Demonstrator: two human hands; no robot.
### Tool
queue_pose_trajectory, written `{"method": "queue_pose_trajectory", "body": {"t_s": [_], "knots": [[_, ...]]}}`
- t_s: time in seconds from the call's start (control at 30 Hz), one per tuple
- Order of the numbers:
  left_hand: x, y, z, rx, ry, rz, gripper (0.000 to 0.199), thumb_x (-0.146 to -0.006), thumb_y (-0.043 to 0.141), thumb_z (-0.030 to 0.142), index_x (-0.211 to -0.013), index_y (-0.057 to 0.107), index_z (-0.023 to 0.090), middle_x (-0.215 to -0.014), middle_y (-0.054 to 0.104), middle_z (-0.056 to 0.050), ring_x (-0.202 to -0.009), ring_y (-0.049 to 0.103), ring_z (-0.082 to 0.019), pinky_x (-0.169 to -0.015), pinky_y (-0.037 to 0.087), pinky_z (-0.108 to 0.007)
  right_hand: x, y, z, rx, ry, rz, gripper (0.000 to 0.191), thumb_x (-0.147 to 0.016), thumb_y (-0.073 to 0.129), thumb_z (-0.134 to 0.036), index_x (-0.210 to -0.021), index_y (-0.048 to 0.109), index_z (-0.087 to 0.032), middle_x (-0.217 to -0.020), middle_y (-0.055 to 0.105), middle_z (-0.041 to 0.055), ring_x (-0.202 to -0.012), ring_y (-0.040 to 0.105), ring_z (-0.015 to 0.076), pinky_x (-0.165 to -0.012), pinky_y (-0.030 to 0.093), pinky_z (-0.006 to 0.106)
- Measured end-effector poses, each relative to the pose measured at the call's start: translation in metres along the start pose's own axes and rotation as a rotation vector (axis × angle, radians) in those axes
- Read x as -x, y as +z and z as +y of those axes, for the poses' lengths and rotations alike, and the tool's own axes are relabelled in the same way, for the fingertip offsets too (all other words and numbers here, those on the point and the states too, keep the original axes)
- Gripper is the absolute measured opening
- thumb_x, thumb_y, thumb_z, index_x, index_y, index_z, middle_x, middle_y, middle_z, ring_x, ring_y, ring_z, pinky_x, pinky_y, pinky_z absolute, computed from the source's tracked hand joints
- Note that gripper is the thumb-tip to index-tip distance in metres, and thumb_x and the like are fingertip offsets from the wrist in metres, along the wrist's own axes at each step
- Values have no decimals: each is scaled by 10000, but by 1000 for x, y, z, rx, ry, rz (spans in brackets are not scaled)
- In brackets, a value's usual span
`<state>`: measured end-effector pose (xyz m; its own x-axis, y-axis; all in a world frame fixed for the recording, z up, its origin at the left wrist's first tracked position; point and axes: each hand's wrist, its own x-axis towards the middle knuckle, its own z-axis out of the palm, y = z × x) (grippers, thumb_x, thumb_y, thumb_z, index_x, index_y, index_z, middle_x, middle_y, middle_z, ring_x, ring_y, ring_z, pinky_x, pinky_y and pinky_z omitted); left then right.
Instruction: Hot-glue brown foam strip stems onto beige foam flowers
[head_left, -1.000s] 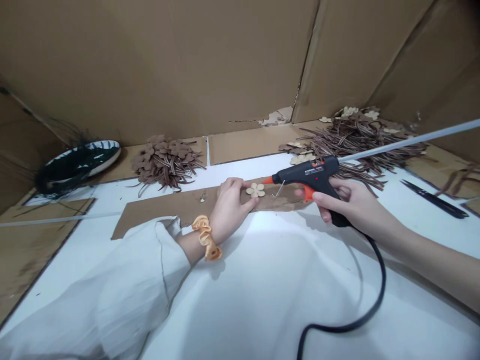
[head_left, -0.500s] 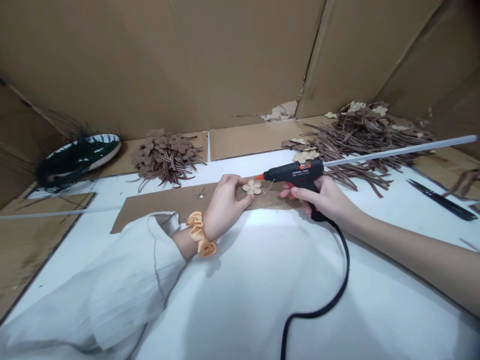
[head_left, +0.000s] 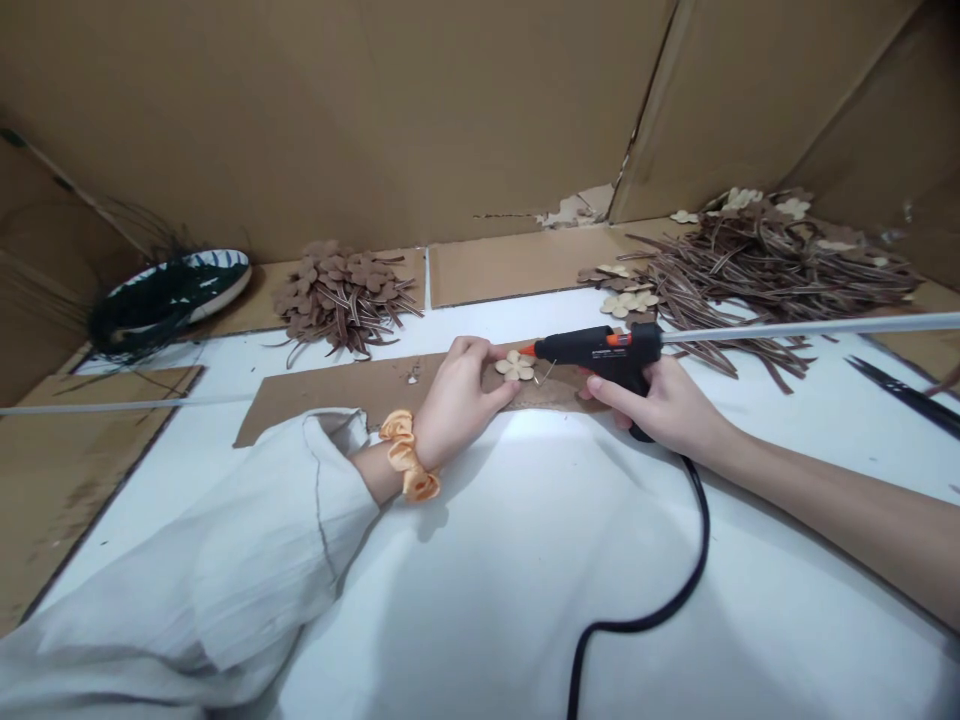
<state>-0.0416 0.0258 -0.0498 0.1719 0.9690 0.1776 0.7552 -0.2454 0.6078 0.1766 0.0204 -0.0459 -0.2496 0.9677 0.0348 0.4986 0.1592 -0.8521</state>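
A small beige flower [head_left: 515, 366] lies on a brown cardboard strip [head_left: 360, 387]. My left hand [head_left: 466, 392], with an orange scrunchie [head_left: 409, 455] at its wrist, holds the flower's left edge between thumb and fingers. My right hand [head_left: 664, 400] is wrapped round the grip of a black glue gun [head_left: 592, 348]. The gun's orange tip is at the upper right of the flower, and a long clear glue stick [head_left: 795, 328] sticks out of its back. Its wire stand hangs below the nozzle.
Brown flowers with strips [head_left: 337, 290] are heaped at the back left, beside a bowl [head_left: 225, 275] with dark green wire-like material. A larger pile of brown strips [head_left: 772, 270] lies back right, black scissors [head_left: 911, 395] at the right edge. The gun's black cable [head_left: 697, 570] crosses the white table.
The glue gun has tilted, its rear end now lower, and its tip has come down to the flower. The whole view has shifted slightly.
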Motion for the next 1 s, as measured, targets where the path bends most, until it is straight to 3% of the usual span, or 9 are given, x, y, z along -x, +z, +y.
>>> {"method": "queue_pose_trajectory", "body": {"t_s": [0.4, 0.87, 1.0], "knots": [[-1, 0, -1, 1, -8, 13, 203, -755, 636, 237, -936, 579, 166, -1067, 567, -81, -1069, 540, -221, -972, 405, -370, 4, 1, -6, 188, -95, 54, 253, -794, 564, -345, -934, 683, -172, -650, 672, 37, -685, 638, 235, -582, 471, 304], [0, 0, -1, 14, -15, 16, 230, -752, 658, 290, -936, 589, 171, -1071, 577, -84, -1057, 553, -221, -955, 418, -366, 4, -1, -7, 256, -244, 46, 325, -804, 549, -256, -1098, 676, -195, -994, 721, 50, -897, 658, 273, -794, 504, 349], [0, -1, 0, 25, 10, 29, 294, -776, 647, 297, -1042, 597, 181, -1078, 605, -79, -1065, 552, -214, -949, 426, -359, 4, -1, -7, 244, -254, 10, 329, -819, 542, -244, -1113, 678, -192, -1080, 710, 56, -1001, 642, 284, -865, 493, 360]]}}
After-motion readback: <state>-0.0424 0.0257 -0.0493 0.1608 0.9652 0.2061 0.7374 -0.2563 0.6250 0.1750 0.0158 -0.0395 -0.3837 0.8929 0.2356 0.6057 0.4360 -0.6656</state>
